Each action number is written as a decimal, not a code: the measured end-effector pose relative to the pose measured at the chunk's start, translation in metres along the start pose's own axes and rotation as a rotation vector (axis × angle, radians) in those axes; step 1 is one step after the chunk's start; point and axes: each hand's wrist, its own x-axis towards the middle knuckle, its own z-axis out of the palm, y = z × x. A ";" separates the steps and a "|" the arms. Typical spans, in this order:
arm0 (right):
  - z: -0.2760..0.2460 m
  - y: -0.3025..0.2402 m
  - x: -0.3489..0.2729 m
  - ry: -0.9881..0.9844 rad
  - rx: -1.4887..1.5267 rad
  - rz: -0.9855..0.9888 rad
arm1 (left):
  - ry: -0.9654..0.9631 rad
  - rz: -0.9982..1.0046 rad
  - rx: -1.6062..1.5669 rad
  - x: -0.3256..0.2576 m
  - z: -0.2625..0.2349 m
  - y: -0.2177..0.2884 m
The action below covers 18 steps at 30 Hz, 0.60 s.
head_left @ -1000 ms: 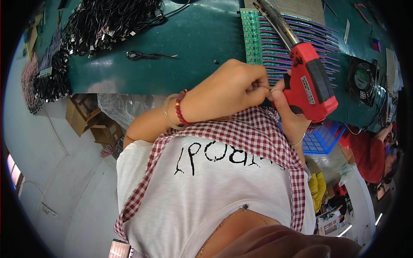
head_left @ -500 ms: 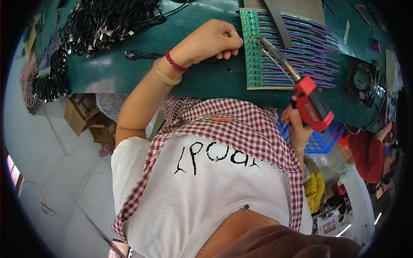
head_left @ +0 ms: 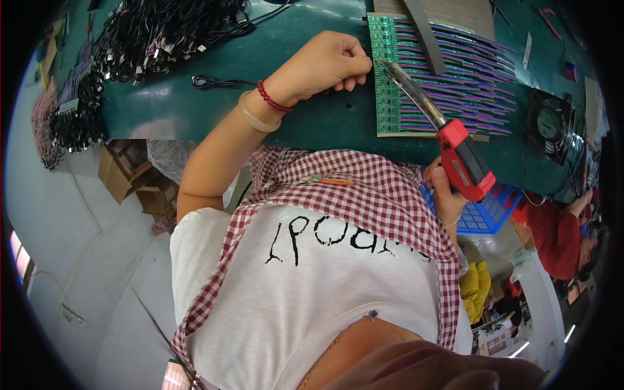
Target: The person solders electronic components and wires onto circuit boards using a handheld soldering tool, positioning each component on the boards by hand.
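Solder gun (head_left: 453,138), one, gripped by right hand (head_left: 446,196); left hand (head_left: 328,63) curled closed, contents unclear

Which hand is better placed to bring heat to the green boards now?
Probably the right hand: it grips the red soldering gun, whose tip is at or just above the green boards. The left hand is pinched beside them, contents unclear.

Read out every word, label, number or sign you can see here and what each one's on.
White shirt: large black lettering, upside down, partly covered by the checked apron; not copied out here.
Red-and-black soldering gun: small label, too small to read.
Black fan: any markings too small to read.
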 end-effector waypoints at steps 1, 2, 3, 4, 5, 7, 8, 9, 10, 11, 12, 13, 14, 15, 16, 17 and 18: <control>-0.001 0.002 -0.001 0.000 -0.009 0.009 | 0.010 0.017 0.006 0.000 0.001 0.000; -0.002 0.004 -0.003 0.000 -0.005 0.010 | 0.011 0.015 0.010 0.000 0.001 0.000; -0.004 0.006 -0.003 -0.015 -0.013 0.009 | 0.014 0.012 0.004 0.000 0.001 0.000; -0.005 0.007 -0.004 -0.031 -0.021 0.009 | 0.017 0.009 -0.002 0.000 0.001 -0.001; -0.005 0.008 -0.005 -0.031 -0.021 0.009 | 0.017 0.009 -0.002 0.000 0.001 0.000; -0.004 0.008 -0.006 -0.004 0.000 0.016 | 0.015 0.010 0.002 0.000 0.000 0.001; -0.002 0.005 -0.006 -0.005 -0.002 0.017 | 0.015 0.010 0.000 0.000 0.000 0.001; 0.000 0.001 -0.005 0.011 0.010 0.020 | 0.014 0.011 0.003 0.000 0.000 0.001; 0.002 -0.004 -0.004 0.028 0.023 0.023 | 0.013 0.012 0.007 0.000 0.001 0.002; 0.003 -0.009 -0.004 0.029 0.023 0.023 | 0.012 0.012 0.008 0.001 0.001 0.001; 0.004 -0.014 -0.004 0.034 0.119 0.040 | 0.021 0.011 0.007 0.000 0.002 0.000; 0.004 -0.017 -0.004 0.039 0.215 0.056 | 0.031 0.009 0.005 0.000 0.002 -0.001; 0.004 -0.016 -0.003 0.034 0.215 0.055 | 0.036 0.009 0.003 -0.001 0.001 -0.001; 0.002 -0.016 -0.002 0.027 0.192 0.062 | 0.034 0.011 0.011 -0.001 0.001 -0.001; 0.001 -0.015 -0.002 0.018 0.169 0.070 | 0.032 0.014 0.018 -0.001 0.001 0.000; 0.001 -0.014 -0.002 0.020 0.167 0.070 | 0.030 0.014 0.017 -0.001 0.001 0.000; 0.001 -0.012 -0.003 0.004 0.152 0.069 | 0.032 0.011 0.020 -0.001 0.002 0.000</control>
